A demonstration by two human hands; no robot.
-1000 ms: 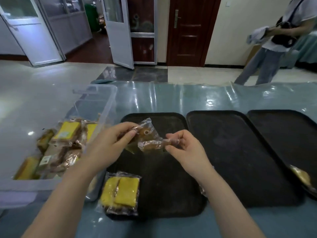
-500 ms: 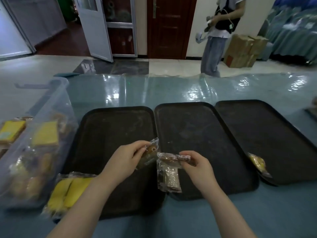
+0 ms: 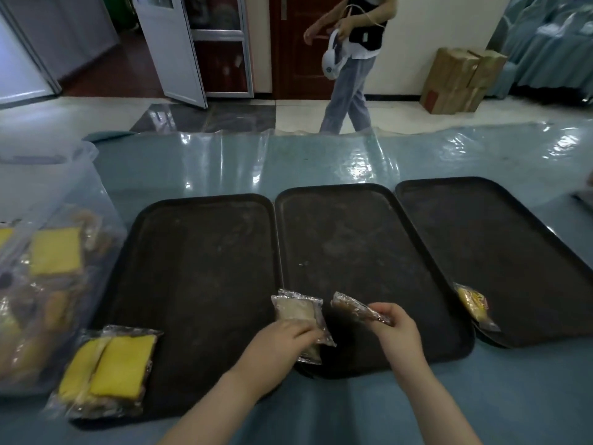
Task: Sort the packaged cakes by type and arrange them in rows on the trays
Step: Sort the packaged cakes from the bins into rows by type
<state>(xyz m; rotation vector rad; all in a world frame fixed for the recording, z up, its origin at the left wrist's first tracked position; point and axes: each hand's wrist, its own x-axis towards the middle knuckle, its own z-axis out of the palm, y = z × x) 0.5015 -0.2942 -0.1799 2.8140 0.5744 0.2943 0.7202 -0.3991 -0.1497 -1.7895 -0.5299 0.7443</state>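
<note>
Clear bin [image 3: 64,200] of mixed cakes, far left. Left tray [image 3: 199,252]: yellow cake pack [image 3: 106,370] at near-left corner. Middle tray [image 3: 353,252]: left hand [image 3: 282,342] grips pale packaged cake [image 3: 300,311] at near-left edge; right hand [image 3: 398,329] pinches brown packaged cake [image 3: 356,308] above it. Right tray [image 3: 500,239]: one yellow-wrapped cake [image 3: 474,304], near-left corner.

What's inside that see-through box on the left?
The clear box holds wrapped cakes: yellow sponge slices and some brown ones, blurred through the wall. Cakes buried deeper are hidden.
</note>
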